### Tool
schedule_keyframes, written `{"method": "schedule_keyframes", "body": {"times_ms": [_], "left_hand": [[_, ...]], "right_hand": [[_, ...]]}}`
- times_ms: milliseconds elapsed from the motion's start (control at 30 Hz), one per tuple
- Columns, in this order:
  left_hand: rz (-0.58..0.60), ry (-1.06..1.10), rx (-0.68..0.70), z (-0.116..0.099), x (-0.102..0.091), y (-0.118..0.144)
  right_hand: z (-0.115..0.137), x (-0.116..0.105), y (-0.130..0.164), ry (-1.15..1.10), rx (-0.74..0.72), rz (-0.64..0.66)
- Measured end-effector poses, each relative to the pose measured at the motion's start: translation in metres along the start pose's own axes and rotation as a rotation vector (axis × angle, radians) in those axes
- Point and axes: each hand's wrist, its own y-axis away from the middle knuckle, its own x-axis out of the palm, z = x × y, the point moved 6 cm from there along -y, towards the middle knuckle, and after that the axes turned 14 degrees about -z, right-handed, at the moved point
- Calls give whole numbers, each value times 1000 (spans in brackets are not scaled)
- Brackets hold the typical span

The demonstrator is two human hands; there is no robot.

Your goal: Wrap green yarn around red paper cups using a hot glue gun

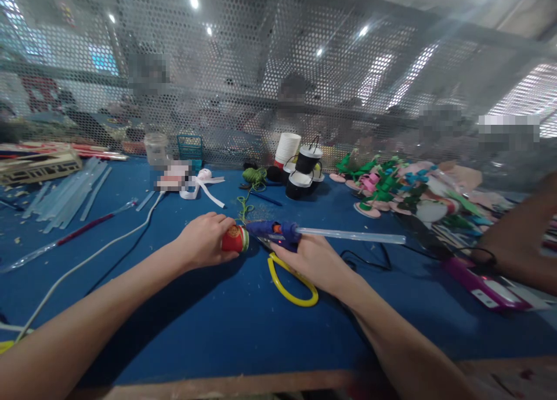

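Note:
My left hand (208, 240) is wrapped around a small red cup (234, 238) with a gold print, tipped on its side. Green yarn (245, 209) runs from the cup's rim area back to a green ball of yarn (254, 176). In my right hand (314, 260) is a blue hot glue gun (278, 230), its nozzle pointing at the cup's rim and close to it; I cannot tell if they touch. A long clear glue stick (354, 235) sticks out of its back. Yellow-handled scissors (296, 301) lie under my right hand, their blades partly hidden.
Glue sticks (72, 200) lie at left, near a white cable (98, 250). Stacked white cups (288, 148) and black-and-white cups (299, 184) stand at the back. Craft flowers (378, 185) and a purple power strip (483, 284) are at right, beside another person's arm (517, 243). A perforated metal screen (243, 57) rises behind.

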Motion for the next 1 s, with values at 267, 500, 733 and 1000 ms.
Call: {"method": "schedule_keyframes", "body": {"times_ms": [267,500,733,1000], "left_hand": [[14,21,-13,2,2,-1],[26,49,-40,3,1,-1],[24,53,-50,4,2,-1],[23,52,-47,3,2,-1]], "right_hand": [[11,-7,1,75,-126,-18],[10,-6,4,118,-129,-1],[9,-11,5,34,-19,13],[7,-11,7,11,-21,-24]]}}
